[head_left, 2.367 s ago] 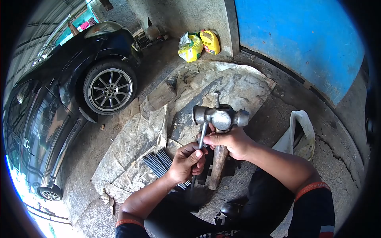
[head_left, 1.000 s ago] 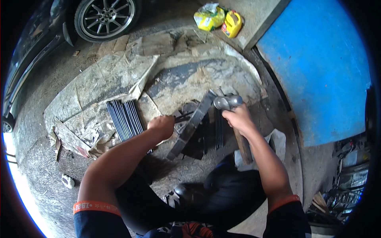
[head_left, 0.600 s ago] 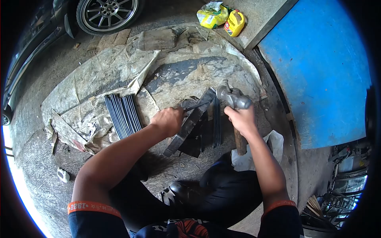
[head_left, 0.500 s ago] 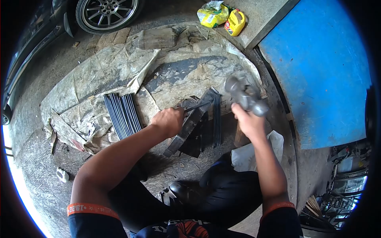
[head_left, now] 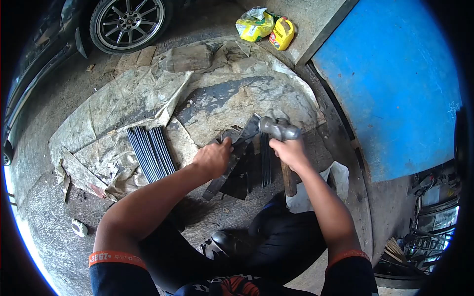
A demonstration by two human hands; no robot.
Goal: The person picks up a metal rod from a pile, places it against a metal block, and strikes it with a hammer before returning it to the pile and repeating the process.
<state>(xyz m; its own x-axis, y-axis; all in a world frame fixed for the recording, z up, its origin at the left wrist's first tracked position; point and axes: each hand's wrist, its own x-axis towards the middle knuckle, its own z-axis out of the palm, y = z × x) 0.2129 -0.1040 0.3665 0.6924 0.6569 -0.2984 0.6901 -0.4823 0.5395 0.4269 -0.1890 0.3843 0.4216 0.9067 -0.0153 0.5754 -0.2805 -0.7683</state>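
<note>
My right hand (head_left: 292, 154) is wrapped round the wooden handle of a ball-peen hammer (head_left: 280, 129), close below its steel head. The head's left face is right at the upper end of a long, dark metal bar (head_left: 216, 186) lying slantwise on the ground. In my closed left hand (head_left: 212, 159) is a thin dark metal rod (head_left: 242, 140), its far part laid across the bar near the hammer face. Just right of the bar lies a narrow bundle of dark rods (head_left: 266, 165), partly hidden by the hammer and right hand. More rods (head_left: 152, 153) lie side by side left of my left hand.
A crumpled, dirty tarp (head_left: 133, 91) covers the ground ahead. A car wheel (head_left: 129, 22) stands at the upper left. Beyond the tarp are a yellow jug (head_left: 282, 33) and a yellow bag (head_left: 254, 27). A blue panel (head_left: 390, 89) fills the right side.
The hammer has come down and left, from raised and blurred to the upper end of the bar. My left hand keeps its hold on the rod. The whole view has shifted slightly.
</note>
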